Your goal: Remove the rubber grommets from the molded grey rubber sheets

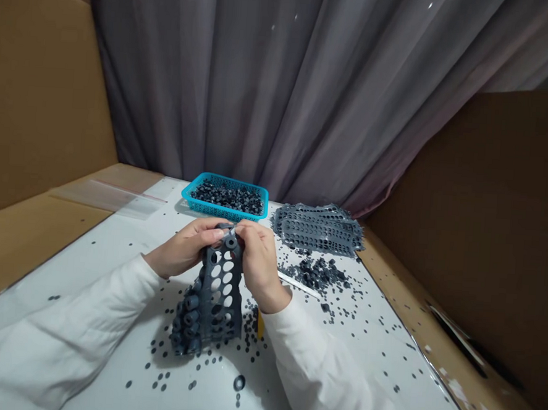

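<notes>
Both hands hold up a dark grey perforated rubber sheet (pixel 234 301) above the white table. My left hand (pixel 186 246) pinches its upper left edge with thumb and fingers. My right hand (pixel 259 260) is closed at the upper right edge, fingertips close to my left thumb. Between them a small ring-shaped rubber part (pixel 231 242) still sits at the sheet's top. Two rows of open holes run down the middle of the sheet. Along its lower left side several thick rubber rings (pixel 191 311) stick out. The exact grip of the right fingertips is partly hidden.
Behind the hands stands a blue basket (pixel 186 193) full of small dark parts. Perforated sheets (pixel 319 229) lie stacked at the right, with a pile of rubber pieces (pixel 320 273) before them. Small discs litter the white table (pixel 112 269). Cardboard walls (pixel 39 92) flank both sides.
</notes>
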The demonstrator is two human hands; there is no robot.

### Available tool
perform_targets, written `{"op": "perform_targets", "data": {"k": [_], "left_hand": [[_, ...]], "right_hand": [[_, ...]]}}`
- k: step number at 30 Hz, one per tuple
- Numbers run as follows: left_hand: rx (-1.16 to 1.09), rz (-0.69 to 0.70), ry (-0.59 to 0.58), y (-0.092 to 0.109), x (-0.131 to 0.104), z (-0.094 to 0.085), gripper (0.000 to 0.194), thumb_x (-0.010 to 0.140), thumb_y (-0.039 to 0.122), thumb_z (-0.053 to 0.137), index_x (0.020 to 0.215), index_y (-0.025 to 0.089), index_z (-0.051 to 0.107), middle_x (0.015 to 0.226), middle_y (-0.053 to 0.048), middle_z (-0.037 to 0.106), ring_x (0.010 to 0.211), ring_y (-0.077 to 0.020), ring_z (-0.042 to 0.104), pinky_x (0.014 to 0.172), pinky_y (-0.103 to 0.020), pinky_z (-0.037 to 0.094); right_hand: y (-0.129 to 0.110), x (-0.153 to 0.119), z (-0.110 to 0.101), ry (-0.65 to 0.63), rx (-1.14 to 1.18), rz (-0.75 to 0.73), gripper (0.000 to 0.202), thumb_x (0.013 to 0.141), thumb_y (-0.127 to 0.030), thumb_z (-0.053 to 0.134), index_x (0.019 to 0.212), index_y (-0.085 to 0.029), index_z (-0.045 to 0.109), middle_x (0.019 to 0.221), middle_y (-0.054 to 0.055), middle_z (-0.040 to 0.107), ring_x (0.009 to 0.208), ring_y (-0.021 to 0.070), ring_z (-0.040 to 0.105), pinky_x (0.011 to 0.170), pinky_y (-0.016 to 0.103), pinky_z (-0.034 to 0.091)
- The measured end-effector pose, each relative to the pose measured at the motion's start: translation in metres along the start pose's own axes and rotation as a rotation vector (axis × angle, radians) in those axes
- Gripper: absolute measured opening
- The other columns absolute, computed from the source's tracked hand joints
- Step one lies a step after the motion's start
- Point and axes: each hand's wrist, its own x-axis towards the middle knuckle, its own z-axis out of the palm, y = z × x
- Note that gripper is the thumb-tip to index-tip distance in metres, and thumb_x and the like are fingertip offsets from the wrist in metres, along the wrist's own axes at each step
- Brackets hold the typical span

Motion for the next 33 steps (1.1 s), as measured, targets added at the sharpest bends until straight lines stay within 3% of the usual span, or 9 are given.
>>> {"op": "perform_targets", "data": {"k": [3,6,11,16,22,28,33], "left_hand": [[0.023,-0.004,-0.098,0.001,-0.004,0.011,0.029,0.067,0.041,0.063,0.063,0.013,0.059,0.058,0.001,0.045,0.053,-0.0103,0.038,0.049,-0.021,0.033],[0.034,-0.018,-0.143,-0.004,-0.003,0.017,0.030,0.073,0.037,0.059,0.056,0.014,0.051,0.056,0.002,0.039,0.051,-0.0090,0.033,0.047,-0.021,0.029],[-0.088,-0.023,0.075,0.002,0.002,0.009,0.023,0.069,0.029,0.060,0.054,0.015,0.049,0.052,0.004,0.039,0.049,-0.0086,0.034,0.047,-0.020,0.033],[-0.060,-0.004,0.252,0.025,0.001,0.001,0.025,0.069,0.025,0.058,0.049,0.016,0.046,0.051,0.003,0.047,0.053,-0.0103,0.045,0.050,-0.019,0.037],[0.154,-0.012,0.274,0.037,-0.007,0.000,0.024,0.073,0.029,0.055,0.054,0.016,0.048,0.054,0.002,0.055,0.052,-0.0104,0.046,0.047,-0.019,0.036],[0.184,0.009,0.237,0.037,-0.006,0.004,0.024,0.073,0.032,0.056,0.056,0.017,0.049,0.052,0.004,0.054,0.050,-0.0096,0.045,0.047,-0.019,0.035],[0.189,0.003,0.271,0.036,-0.005,0.001,0.024,0.075,0.031,0.056,0.057,0.017,0.049,0.054,0.004,0.053,0.053,-0.0097,0.045,0.050,-0.019,0.036]], "right_hand": [[0.003,0.010,-0.006,0.034,0.224,0.022,0.022,0.073,-0.023,0.037,0.052,-0.020,0.031,0.048,-0.005,0.037,0.045,0.0088,0.032,0.046,0.022,0.029],[0.002,0.017,-0.013,-0.074,0.293,-0.071,0.021,0.077,-0.024,0.039,0.056,-0.019,0.037,0.054,-0.002,0.048,0.051,0.0101,0.040,0.052,0.023,0.033],[-0.008,0.018,-0.027,-0.296,0.234,-0.187,0.023,0.083,-0.033,0.045,0.065,-0.018,0.049,0.065,0.001,0.050,0.063,0.0126,0.046,0.061,0.026,0.035],[-0.013,0.015,-0.037,-0.372,0.094,-0.223,0.029,0.084,-0.046,0.047,0.074,-0.020,0.054,0.073,0.002,0.052,0.068,0.0143,0.047,0.066,0.028,0.037],[-0.018,0.007,-0.035,-0.437,-0.080,-0.258,0.023,0.086,-0.041,0.048,0.085,-0.021,0.058,0.080,0.002,0.055,0.076,0.0146,0.051,0.074,0.030,0.039],[-0.022,0.002,-0.036,-0.428,-0.263,-0.269,0.017,0.086,-0.036,0.048,0.091,-0.024,0.058,0.087,0.003,0.057,0.083,0.0177,0.052,0.078,0.035,0.041],[-0.021,0.003,-0.037,-0.442,-0.314,-0.300,0.016,0.086,-0.035,0.049,0.095,-0.025,0.059,0.086,0.003,0.056,0.084,0.0179,0.052,0.078,0.035,0.041]]}}
